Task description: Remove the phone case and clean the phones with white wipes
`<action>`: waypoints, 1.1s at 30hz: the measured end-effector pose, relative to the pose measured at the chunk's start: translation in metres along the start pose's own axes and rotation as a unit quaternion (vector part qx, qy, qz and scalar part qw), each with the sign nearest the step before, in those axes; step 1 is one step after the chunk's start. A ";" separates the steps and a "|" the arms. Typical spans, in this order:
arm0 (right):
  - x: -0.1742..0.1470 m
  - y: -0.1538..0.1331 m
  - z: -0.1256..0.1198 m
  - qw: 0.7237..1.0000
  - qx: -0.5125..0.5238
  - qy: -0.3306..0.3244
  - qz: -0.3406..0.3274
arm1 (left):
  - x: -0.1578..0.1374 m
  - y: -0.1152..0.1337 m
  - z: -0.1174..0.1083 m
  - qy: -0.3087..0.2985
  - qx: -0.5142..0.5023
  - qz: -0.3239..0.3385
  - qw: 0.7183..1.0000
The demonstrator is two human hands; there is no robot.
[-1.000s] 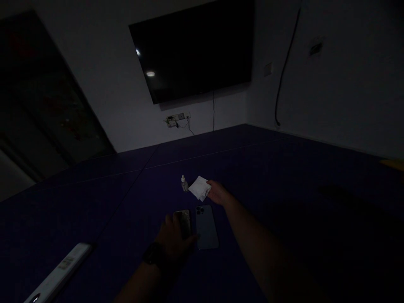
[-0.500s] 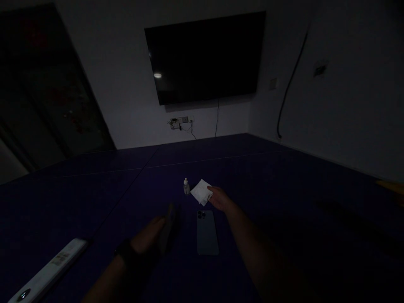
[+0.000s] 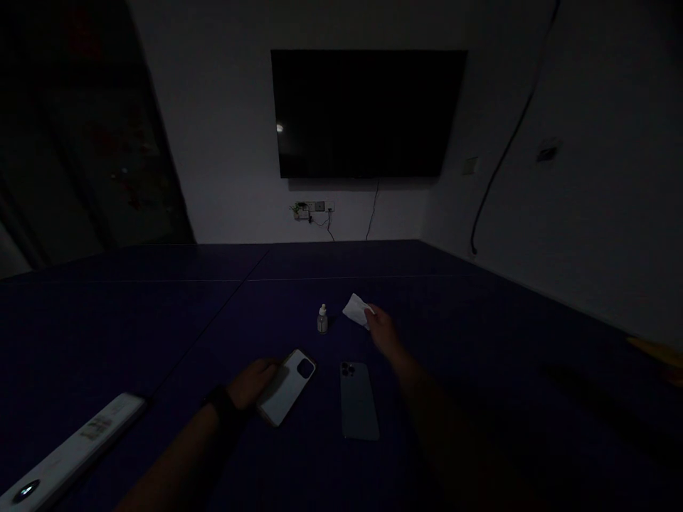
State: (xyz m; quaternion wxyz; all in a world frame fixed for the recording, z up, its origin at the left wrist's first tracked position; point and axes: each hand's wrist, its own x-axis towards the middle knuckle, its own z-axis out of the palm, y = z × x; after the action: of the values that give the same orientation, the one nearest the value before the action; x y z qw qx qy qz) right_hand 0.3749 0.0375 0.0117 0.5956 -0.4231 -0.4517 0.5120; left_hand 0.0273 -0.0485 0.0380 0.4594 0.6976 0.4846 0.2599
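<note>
My left hand [image 3: 256, 382] grips the left edge of a phone case [image 3: 285, 390], whose pale face and camera cutout face up toward me. A white tissue [image 3: 356, 310] is pinched between the fingers and thumb of my right hand [image 3: 381, 329]. Between the two forearms lies a blue-grey phone [image 3: 358, 402], back up with its camera lenses at the far left corner. Just beyond the hands a small clear dropper bottle [image 3: 322, 320] with a white top stands upright.
A long white device [image 3: 80, 448] lies at the lower left of the dark purple surface [image 3: 213, 341]. Sockets with cables [image 3: 312, 208] sit on the far wall under a big television [image 3: 366, 114]. Something yellow [image 3: 656, 352] shows at the right edge.
The phone case has turned from edge-on to flat toward me. My right hand has moved the tissue slightly right and away from the bottle. The whole view has shifted and levelled.
</note>
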 end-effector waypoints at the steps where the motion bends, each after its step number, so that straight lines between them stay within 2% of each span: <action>1: -0.002 -0.003 0.000 1.000 -0.024 -0.002 -0.010 | -0.001 -0.001 0.001 0.001 0.007 0.005 1.000; 4: -0.008 -0.003 0.002 0.996 -0.085 -0.011 -0.021 | -0.004 -0.004 0.004 0.010 0.022 0.018 1.000; 9: -0.017 0.004 0.007 0.992 -0.125 -0.023 0.009 | -0.006 -0.006 0.005 0.034 0.032 0.042 0.998; 15: -0.019 -0.004 0.014 0.994 -0.097 -0.023 0.043 | -0.007 -0.003 0.004 0.071 0.070 0.068 0.993; 18: -0.023 -0.015 0.024 0.996 -0.061 -0.031 0.057 | -0.007 0.000 0.003 0.095 0.093 0.079 0.988; 21: -0.031 -0.028 0.040 0.995 -0.029 -0.067 0.071 | -0.006 0.002 0.001 0.100 0.090 0.089 0.987; 24: -0.044 -0.034 0.058 0.989 -0.011 -0.116 0.086 | -0.003 0.005 0.004 0.095 0.051 0.103 0.989; 28: -0.059 -0.028 0.082 0.979 -0.007 -0.170 0.117 | -0.001 0.008 0.017 0.074 -0.050 0.114 0.990; 33: -0.074 -0.018 0.102 0.972 -0.007 -0.192 0.134 | 0.006 -0.002 0.036 0.100 -0.158 0.093 0.978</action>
State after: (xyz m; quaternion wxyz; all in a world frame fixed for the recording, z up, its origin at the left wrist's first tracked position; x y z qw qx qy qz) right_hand 0.2752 -0.0338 0.0453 0.4206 -0.3774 -0.5001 0.6561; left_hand 0.0581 -0.0572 0.0197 0.4869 0.6289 0.4135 0.4431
